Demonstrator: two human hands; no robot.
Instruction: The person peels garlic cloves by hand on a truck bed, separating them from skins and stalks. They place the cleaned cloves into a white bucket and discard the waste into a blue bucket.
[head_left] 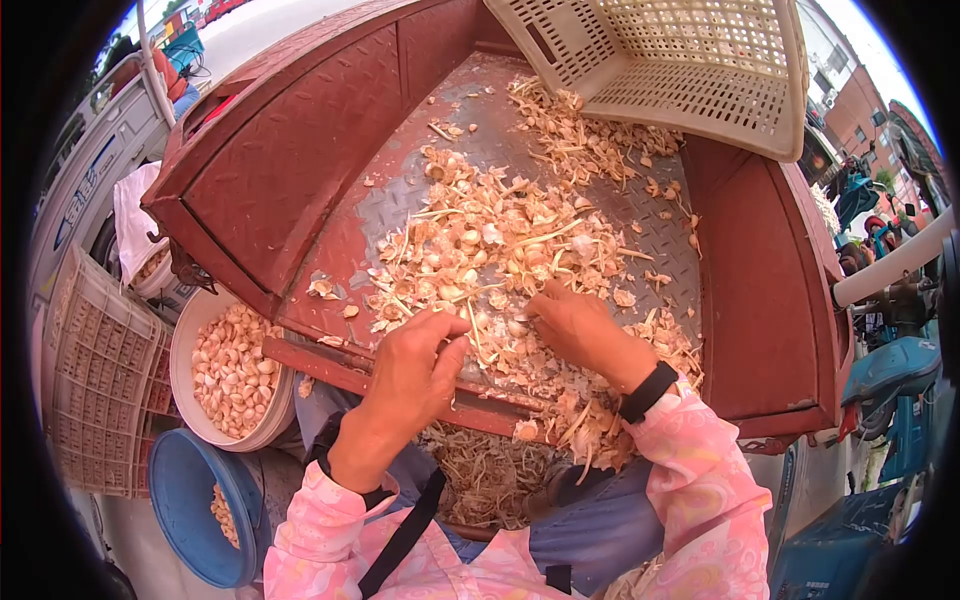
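A heap of garlic cloves, papery skins and dry stems [480, 240] lies on the metal bed of a red-brown cart [345, 215]. My left hand [415, 365] is over the near edge of the heap, fingers curled and thumb close to the index finger. Whatever it pinches, if anything, is hidden. To its right, my right hand [580, 330] reaches into the heap with its fingertips closed together among cloves and skins. I cannot make out what is between them.
At left stand a white bucket [180, 375] of separated cloves, a blue bucket [165, 500] with a few cloves, and a plastic crate [105, 370]. A beige slotted crate [690, 85] tilts over the cart's far right. Stems and skins [490, 470] lie below the cart's edge.
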